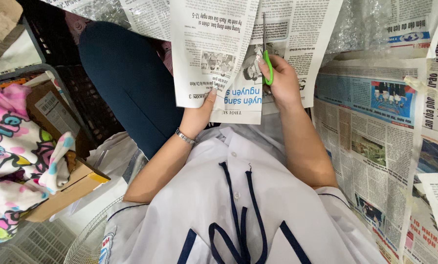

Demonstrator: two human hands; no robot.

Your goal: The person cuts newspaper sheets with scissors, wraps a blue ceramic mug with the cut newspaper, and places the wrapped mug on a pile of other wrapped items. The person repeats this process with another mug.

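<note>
Newspaper sheets (pixel 375 146) spread on the floor at the right, clear bubble wrap (pixel 361 24) near the top, a pink patterned cloth (pixel 13 161) in a brown cardboard box (pixel 77 188) at the left, a black plastic crate (pixel 89 102) beside it, a white fan grille (pixel 89 242) at the bottom

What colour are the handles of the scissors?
Bright green, on the scissors in the right hand; head view.

Both forearms extend forward from short white sleeves, bare to the elbow, converging ahead of the chest. Left hand (pixel 197 115): wrist bent upward, thumb raised and pressed forward in a pinch, remaining fingers hidden. A metal band circles the left wrist. Right hand (pixel 280 80): set higher and further forward than the left, back of hand toward the camera, fingers curled closed in a grip.
</note>
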